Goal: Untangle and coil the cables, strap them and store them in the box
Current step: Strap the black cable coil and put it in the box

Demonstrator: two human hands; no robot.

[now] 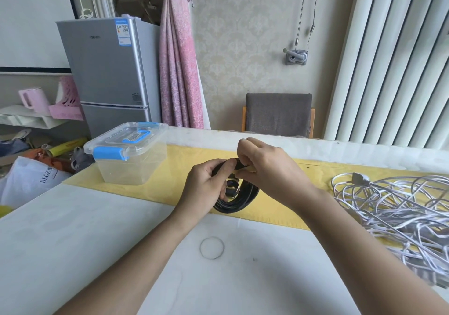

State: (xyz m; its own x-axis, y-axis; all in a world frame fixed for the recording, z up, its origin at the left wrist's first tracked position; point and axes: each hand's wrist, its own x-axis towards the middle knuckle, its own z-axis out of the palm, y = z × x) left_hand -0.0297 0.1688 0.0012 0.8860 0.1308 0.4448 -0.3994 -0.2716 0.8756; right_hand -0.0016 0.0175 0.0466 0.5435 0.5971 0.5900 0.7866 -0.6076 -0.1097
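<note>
A coiled black cable point(239, 199) hangs over the yellow mat point(167, 183) at the table's middle. My left hand point(206, 184) grips the coil's top from the left. My right hand point(264, 166) pinches the cable's end or a strap at the top of the coil; which of the two is hidden by the fingers. A tangled heap of white cables point(398, 215) lies at the right. The clear plastic box point(128, 154) with blue latches and handle stands at the left, its lid on. A thin rubber band point(211, 248) lies on the white table in front.
A grey chair point(278, 114) stands behind the table's far edge. A silver fridge point(109, 71) and a pink curtain are at the back left. Bags and clutter lie on the floor left of the table.
</note>
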